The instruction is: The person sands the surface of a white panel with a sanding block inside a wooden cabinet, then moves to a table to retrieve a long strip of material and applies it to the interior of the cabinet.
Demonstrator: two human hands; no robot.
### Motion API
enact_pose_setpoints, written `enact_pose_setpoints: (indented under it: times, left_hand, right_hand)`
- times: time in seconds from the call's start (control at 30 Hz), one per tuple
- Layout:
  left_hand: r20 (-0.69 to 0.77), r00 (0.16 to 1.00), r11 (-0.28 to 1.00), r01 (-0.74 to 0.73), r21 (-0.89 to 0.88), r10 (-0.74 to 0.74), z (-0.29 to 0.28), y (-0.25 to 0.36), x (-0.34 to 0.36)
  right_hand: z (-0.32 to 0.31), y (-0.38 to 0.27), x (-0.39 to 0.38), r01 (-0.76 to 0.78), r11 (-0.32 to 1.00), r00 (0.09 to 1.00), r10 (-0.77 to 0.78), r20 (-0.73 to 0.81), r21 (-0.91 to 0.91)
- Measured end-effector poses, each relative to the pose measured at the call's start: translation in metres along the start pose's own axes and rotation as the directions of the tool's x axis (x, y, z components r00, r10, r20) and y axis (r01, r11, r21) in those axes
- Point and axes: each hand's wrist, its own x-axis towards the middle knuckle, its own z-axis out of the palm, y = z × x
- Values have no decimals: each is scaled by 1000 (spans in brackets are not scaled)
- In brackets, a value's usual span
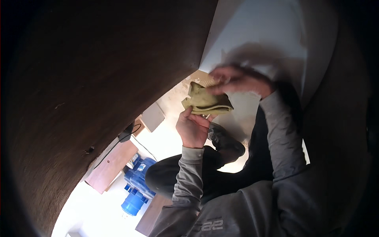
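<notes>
The left hand (192,129) pinches the near edge of the green cloth (206,98), likely for support, while over it the blurred right hand (244,81) parts its fingers, contact unclear

Cloth (208,98): olive-yellow, matte, folded into a rough multi-layer pad. Thick rolled fold along the near right edge, one corner sticking up at far left, left edge ragged. Held off the floor in the left hand (193,129), thumb at its near left edge. Far right edge partly hidden by blur.
</notes>
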Motion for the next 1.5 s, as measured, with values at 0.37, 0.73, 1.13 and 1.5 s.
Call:
enact_pose_setpoints:
  times: [0.37, 0.73, 1.13, 1.5]
  left_hand:
    - [221, 974, -25, -220, 975, 58, 14, 52, -77]
    - [324, 946, -600, -269, 753, -16, 39, 120, -108]
    - [201, 979, -507, -186, 842, -26, 40, 121, -96]
    - [234, 972, -508, -210, 835, -19, 47, 120, -102]
  right_hand:
    - [-19, 26, -3, -24, 980, 334, -177, -926, -196]
    - [-71, 58, 57, -398, 214, 651, -619, -439, -892]
    - [-43, 73, 62, -42, 250, 676, -706, -212, -967]
    - [-37, 63, 79, -104, 345, 678, -662, -320, -933]
